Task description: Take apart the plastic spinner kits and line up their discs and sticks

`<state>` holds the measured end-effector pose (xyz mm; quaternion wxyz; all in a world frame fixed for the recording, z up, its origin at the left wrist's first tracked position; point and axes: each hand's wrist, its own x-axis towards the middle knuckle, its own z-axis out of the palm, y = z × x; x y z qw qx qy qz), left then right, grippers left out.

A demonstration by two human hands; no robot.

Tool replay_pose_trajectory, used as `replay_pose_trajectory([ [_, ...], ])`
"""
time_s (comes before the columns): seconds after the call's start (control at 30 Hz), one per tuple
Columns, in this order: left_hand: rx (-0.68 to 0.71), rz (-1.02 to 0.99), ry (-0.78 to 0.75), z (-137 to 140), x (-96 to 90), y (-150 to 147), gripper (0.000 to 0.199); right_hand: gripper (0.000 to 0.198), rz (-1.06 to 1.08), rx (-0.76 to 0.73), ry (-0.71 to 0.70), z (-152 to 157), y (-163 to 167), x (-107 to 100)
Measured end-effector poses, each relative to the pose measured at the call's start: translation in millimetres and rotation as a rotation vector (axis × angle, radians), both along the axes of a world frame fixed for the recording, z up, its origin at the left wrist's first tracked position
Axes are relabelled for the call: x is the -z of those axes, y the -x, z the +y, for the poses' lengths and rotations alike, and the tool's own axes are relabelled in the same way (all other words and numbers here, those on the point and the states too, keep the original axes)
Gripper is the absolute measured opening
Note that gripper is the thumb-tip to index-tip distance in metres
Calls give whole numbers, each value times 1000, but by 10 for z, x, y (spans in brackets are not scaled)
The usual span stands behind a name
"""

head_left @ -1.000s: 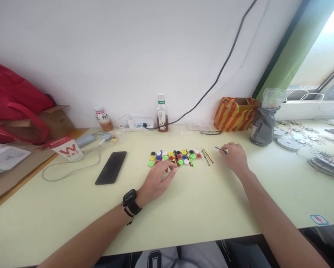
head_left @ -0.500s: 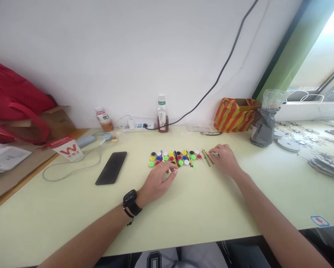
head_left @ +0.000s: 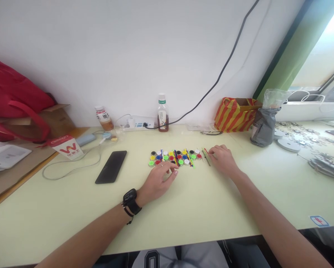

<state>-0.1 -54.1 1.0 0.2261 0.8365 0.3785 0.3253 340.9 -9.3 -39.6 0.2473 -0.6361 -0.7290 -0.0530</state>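
R hand (head_left: 222,160) moved left since 1s ago, so work's now at sticks (head_left: 206,158), right of center; grip hidden, can't tell. L hand's (head_left: 159,179) grip released, near colored discs (head_left: 186,162), mid-frame worktop (head_left: 195,208).

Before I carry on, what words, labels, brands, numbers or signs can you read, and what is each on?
"W" in red, on the red-and-white carton; the Chinese characters below it are blurred.
"炭", on the bottle nearer the carton; neighbouring characters are unclear.
"0" or "O", cut off by the picture's edge, on the grey clothing.
Too small or blurred to read: markings on the other bottle, power strip and table-edge sticker.
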Motion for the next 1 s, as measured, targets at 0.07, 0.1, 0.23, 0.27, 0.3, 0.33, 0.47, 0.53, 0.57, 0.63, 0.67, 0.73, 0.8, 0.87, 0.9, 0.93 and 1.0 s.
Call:
replay_pose_trajectory([
  [0.07, 2, 3, -1, -1, 0, 0, 19, 14, 35, 19, -16, -6, 13, -16],
  [0.1, 3, 3, -5, -1, 0, 0, 19, 13, 75, 27, -24, -7, 17, -23],
  [0.23, 6, -4, -16, -4, -6, -3, 20, 16, 359, -1, -57, 2, 28, -44],
  [0.27, 10, -6, -16, -6, -9, -4, 21, 21, 421, -23, -64, 2, 38, -51],
  [0.3, 13, -8, -14, -8, -12, -5, 21, 24, 461, -49, -66, -3, 54, -61],
  [0.33, 15, -9, -13, -10, -14, -6, 21, 25, 479, -76, -63, -14, 76, -75],
  [0.47, 15, -8, 3, -14, -21, -8, 19, 27, 398, -191, 37, -102, 217, -148],
  [0.53, 17, -8, 8, -14, -21, -8, 20, 28, 327, -241, 72, -149, 292, -177],
  [0.57, 18, -9, 10, -14, -20, -8, 20, 28, 291, -259, 78, -166, 322, -185],
  [0.63, 19, -9, 17, -14, -19, -8, 19, 28, 228, -273, 76, -180, 361, -185],
  [0.67, 21, -8, 23, -14, -19, -7, 19, 27, 207, -272, 78, -179, 370, -180],
  [0.73, 26, -7, 37, -15, -18, -7, 19, 26, 186, -263, 86, -165, 372, -161],
  [0.8, 31, -9, 45, -16, -19, -7, 19, 26, 188, -251, 83, -144, 366, -139],
  [0.87, 35, -11, 47, -16, -20, -8, 19, 25, 186, -240, 67, -125, 364, -119],
  [0.9, 38, -11, 48, -16, -22, -8, 19, 25, 180, -232, 60, -117, 366, -112],
  [0.93, 40, -10, 49, -16, -24, -9, 19, 24, 172, -224, 56, -111, 369, -107],
  [1.0, 44, -9, 48, -15, -27, -13, 19, 22, 160, -212, 56, -106, 375, -110],
])
